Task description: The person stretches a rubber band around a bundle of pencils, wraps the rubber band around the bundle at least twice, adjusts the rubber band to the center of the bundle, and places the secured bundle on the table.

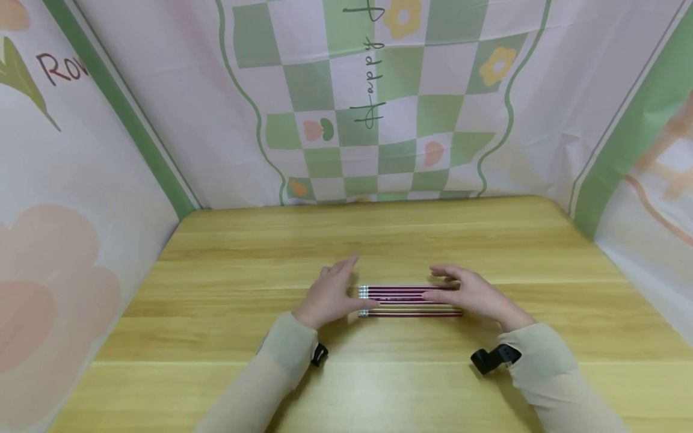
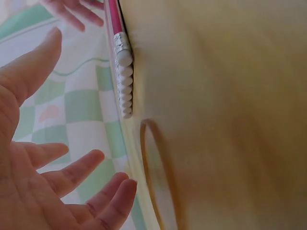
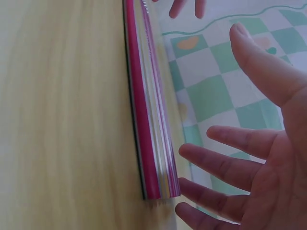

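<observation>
Several striped pencils (image 1: 406, 314), mostly magenta, lie side by side in a flat row on the wooden table. Their white erasers (image 2: 125, 81) and silver ferrules all point left. My left hand (image 1: 331, 294) hovers around the eraser end, thumb and fingers spread, holding nothing. Around the opposite end, my right hand (image 1: 479, 296) is spread the same way, its thumb overlapping the row in the head view. The right wrist view shows the fingertips close beside the pencils' flat ends. A thin brown loop (image 2: 145, 158) appears below the erasers in the left wrist view.
The wooden table (image 1: 368, 240) reaches back to a printed cloth (image 1: 357, 78) with green checks and flowers. Similar cloth hangs at the left and right sides. Dark wrist-worn devices (image 1: 489, 359) sit at both cuffs.
</observation>
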Available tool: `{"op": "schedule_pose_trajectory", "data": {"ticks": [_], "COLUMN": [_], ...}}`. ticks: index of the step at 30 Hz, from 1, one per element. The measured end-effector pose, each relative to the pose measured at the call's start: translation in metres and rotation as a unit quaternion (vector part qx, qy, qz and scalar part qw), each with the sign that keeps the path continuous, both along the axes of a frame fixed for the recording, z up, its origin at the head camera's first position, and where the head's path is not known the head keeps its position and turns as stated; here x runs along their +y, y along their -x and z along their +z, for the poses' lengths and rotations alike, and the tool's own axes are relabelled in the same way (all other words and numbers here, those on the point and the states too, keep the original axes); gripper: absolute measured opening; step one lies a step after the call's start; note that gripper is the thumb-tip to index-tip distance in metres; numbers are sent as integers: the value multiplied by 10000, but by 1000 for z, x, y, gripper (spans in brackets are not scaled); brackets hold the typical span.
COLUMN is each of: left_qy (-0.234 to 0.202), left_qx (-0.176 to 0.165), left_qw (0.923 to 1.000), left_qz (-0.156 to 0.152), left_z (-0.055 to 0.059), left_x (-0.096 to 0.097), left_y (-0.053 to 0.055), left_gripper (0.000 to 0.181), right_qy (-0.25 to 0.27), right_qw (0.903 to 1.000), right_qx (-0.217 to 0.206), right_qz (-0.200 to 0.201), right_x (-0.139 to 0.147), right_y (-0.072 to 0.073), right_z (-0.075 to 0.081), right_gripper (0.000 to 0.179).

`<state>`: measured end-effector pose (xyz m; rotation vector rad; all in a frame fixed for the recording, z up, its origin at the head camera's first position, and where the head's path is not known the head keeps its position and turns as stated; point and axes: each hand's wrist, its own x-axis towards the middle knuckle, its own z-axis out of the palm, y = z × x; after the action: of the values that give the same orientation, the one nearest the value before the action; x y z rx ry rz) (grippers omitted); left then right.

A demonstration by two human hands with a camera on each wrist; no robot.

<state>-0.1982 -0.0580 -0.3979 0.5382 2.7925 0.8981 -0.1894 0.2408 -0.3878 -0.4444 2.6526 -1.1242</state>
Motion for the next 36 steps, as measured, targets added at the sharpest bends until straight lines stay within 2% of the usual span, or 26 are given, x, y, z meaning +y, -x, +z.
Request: {"op": "schedule_pose_trajectory", "data": {"ticks": [5,12,15,20,27,36], "left_qy": [-40,-754,-889,-848,-721,-229], "left_qx": [-356,-921,-1068,-1053,-1083,-916], "left_qw": [9993,9926,9900,9902,9908,9940], "left_qz": [-127,-222,-226,-345,-383,-547], "left_z": [-3,-9,-10,-12,-16,-15], "left_x": [3,4,3,3,3,9], "left_y": [4,10,13,17,21,19], "left_gripper": [113,97,92,89,87,79], "right_qy": [-26,16,145,351,132,211], "right_qw": [10000,10000,9999,9993,9997,9996], "right_qx": [-15,71,47,-134,-122,-182], "right_qz": [43,-31,-67,-60,149,58], "right_x": [3,8,12,19,24,25], "right_y": [2,5,6,9,9,7], "right_z": [-3,-12,-16,-22,-25,-27], "right_gripper": [75,71,70,76,83,80]}}
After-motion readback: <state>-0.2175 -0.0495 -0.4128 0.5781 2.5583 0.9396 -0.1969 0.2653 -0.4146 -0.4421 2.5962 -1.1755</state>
